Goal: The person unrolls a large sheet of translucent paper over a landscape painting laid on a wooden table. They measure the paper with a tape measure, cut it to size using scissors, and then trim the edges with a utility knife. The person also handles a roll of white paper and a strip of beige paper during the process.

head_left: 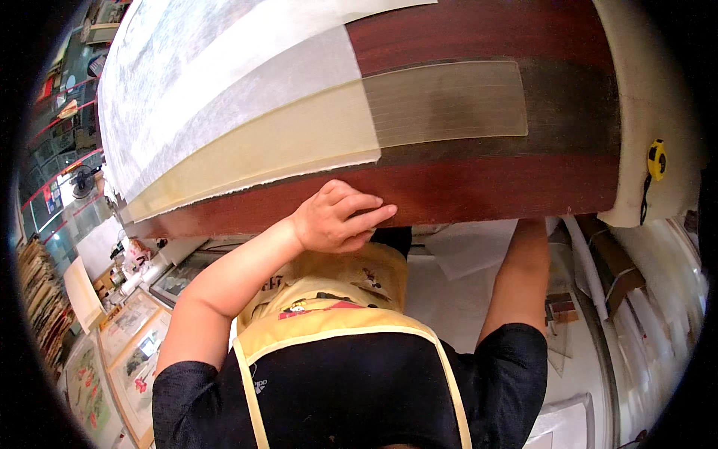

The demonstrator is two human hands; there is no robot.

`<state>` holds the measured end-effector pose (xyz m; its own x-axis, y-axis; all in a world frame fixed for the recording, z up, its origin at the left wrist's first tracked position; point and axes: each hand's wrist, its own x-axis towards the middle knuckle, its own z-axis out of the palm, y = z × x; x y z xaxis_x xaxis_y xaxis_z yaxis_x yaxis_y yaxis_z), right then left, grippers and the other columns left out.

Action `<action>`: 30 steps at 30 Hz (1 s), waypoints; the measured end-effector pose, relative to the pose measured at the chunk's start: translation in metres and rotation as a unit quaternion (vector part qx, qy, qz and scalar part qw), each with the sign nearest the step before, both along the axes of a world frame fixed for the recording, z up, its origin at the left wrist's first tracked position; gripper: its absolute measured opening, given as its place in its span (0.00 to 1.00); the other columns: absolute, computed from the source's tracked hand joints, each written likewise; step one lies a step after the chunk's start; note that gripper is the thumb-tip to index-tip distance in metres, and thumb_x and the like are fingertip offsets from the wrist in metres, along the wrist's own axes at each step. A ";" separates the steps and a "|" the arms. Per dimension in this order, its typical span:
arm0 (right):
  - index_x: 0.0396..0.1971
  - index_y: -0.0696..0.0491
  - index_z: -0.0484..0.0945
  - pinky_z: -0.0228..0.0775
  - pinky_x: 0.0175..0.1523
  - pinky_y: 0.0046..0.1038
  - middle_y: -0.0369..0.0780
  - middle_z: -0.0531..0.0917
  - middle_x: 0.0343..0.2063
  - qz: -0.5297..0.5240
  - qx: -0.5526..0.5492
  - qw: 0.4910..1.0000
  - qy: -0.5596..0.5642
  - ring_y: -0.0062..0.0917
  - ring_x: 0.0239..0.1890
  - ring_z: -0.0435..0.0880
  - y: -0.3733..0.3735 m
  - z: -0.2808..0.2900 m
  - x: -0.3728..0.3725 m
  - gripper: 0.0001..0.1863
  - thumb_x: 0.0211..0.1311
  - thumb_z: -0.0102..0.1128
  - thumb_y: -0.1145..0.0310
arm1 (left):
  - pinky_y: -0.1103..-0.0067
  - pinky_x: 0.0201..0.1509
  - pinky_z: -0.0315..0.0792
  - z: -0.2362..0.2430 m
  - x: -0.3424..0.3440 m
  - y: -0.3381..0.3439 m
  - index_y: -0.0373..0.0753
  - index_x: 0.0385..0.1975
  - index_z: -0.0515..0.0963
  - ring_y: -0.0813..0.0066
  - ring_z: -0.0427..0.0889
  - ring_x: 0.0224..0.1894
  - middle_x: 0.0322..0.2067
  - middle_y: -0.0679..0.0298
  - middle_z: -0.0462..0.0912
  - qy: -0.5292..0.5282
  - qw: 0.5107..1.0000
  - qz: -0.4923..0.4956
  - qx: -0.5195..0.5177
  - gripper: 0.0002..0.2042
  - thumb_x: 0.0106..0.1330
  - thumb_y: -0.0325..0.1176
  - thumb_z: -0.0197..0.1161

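My left hand (342, 217) rests at the near edge of a dark red wooden table (464, 183). Its fingers are loosely bent and a little apart, with nothing visible in them. Beyond it, a long, thin translucent strip (449, 105) lies flat on the table. A large white paper sheet (299, 75) covers the left part of that strip, which shows through it. The sheet's near edge looks ragged and runs just past my left hand. My right forearm (520, 269) reaches in under the table's near edge. The table hides my right hand.
A yellow tape measure (657, 159) with a black strap lies on a pale surface at the right. Below are white paper (464, 251) and a clear set square (557, 340). Painted pictures (138, 367) and a stack of folded material (45, 299) are at the left.
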<state>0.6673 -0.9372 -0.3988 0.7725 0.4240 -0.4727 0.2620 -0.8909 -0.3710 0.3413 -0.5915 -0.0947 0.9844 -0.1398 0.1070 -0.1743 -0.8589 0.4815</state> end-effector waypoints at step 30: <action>0.58 0.44 0.63 0.77 0.46 0.27 0.44 0.80 0.47 -0.434 0.687 0.566 0.139 0.27 0.44 0.82 0.165 0.358 -0.421 0.24 0.65 0.57 0.75 | 0.62 0.67 0.54 0.019 -0.307 0.262 0.36 0.68 0.58 0.56 0.61 0.62 0.62 0.56 0.63 0.015 0.974 0.209 0.091 0.49 0.48 0.55 0.72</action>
<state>0.2462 -0.7720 -0.0411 0.9481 0.0570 -0.3128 -0.2927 0.5405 -0.7887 0.0347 -0.3292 -0.0761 0.9614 0.2606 0.0885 0.2212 -0.9230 0.3150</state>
